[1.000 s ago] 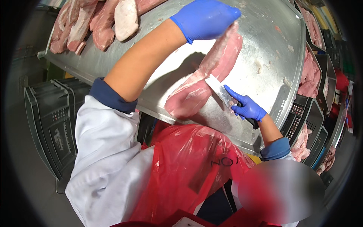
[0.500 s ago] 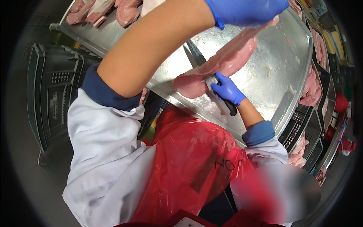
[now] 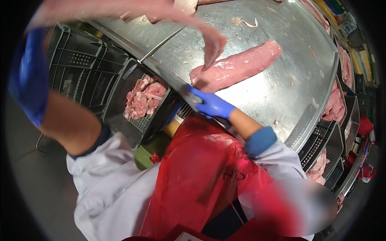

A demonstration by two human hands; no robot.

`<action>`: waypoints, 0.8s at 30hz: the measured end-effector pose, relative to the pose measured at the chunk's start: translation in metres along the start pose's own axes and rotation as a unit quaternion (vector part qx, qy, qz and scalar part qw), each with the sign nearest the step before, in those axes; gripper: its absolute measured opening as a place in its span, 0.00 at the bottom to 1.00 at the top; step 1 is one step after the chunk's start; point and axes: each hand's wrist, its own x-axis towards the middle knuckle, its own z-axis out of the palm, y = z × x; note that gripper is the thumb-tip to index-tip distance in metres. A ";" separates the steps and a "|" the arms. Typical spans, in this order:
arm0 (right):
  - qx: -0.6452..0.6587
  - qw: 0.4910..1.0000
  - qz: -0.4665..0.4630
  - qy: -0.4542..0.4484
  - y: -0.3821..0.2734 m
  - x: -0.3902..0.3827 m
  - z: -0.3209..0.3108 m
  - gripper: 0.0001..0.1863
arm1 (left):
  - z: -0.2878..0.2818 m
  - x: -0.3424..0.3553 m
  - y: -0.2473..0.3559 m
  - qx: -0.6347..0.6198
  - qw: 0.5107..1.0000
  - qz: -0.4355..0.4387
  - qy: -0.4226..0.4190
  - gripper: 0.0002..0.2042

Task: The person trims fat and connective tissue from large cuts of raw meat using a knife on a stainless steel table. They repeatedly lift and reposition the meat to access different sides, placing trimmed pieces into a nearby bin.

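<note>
My left hand (image 3: 30, 76), in a blue glove and blurred by motion, is raised at the far left. A long pale strip of meat (image 3: 157, 12) trails from it across the top, smeared by movement, its loose end hanging over the table. My right hand (image 3: 213, 105), also gloved in blue, is closed round the handle of a knife (image 3: 193, 98). The blade points up and left along the table's near edge. Just beyond this hand a trimmed pork loin (image 3: 241, 66) lies on the steel table (image 3: 297, 76). The strip's hanging end overlaps the loin's left end in view.
Left of the table stands a grey crate (image 3: 134, 138) with meat trimmings (image 3: 146, 98) in it, beside another dark crate (image 3: 76, 60). Further crates with meat (image 3: 333, 104) line the right side. Small scraps (image 3: 243, 22) and more meat lie on the table's far part.
My left hand has swung from the table's far side to the far left, carrying the strip off the loin. The right hand with the knife has moved left and nearer me.
</note>
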 end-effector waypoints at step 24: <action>-0.235 0.903 0.174 0.315 0.111 -0.080 -0.063 0.46 | 0.366 -0.234 0.092 -0.025 0.827 -0.116 -0.549 0.44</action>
